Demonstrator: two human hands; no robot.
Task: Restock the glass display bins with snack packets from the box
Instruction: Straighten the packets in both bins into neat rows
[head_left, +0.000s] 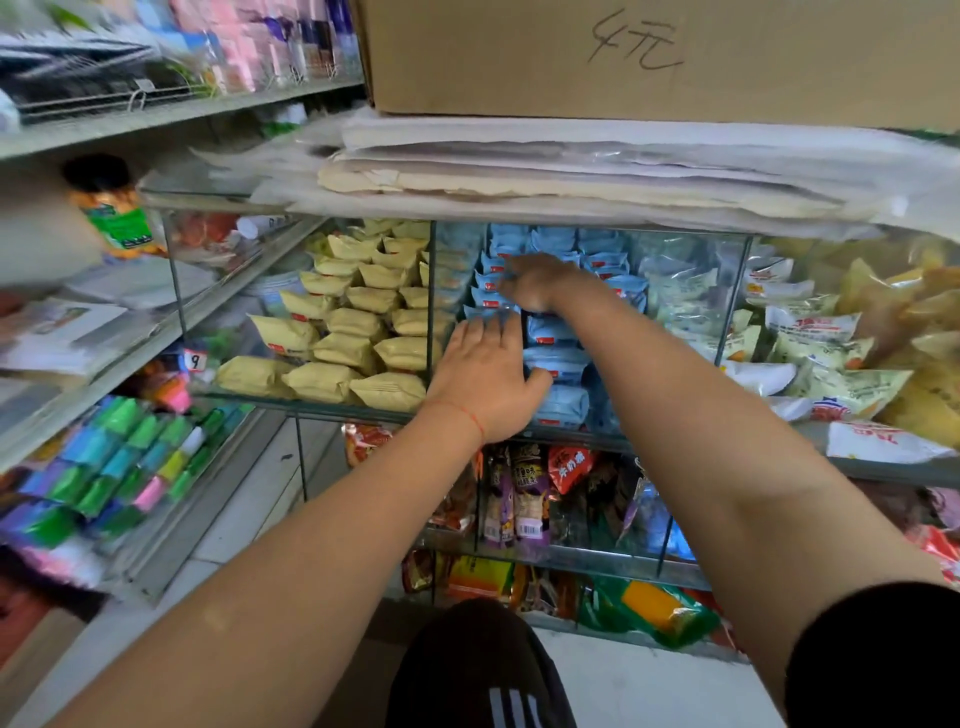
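Both hands are working in the middle glass bin (587, 228), the one holding blue packets (558, 364). The left hand (485, 379) is lying flat and released against the stack's front. The right hand (537, 283) is reaching deeper above it, fingers (511, 270) curled on a packet top; whether they are gripping it, I cannot tell. The packets are lying crosswise, stacked behind the left hand. The box (660, 57) is sitting overhead.
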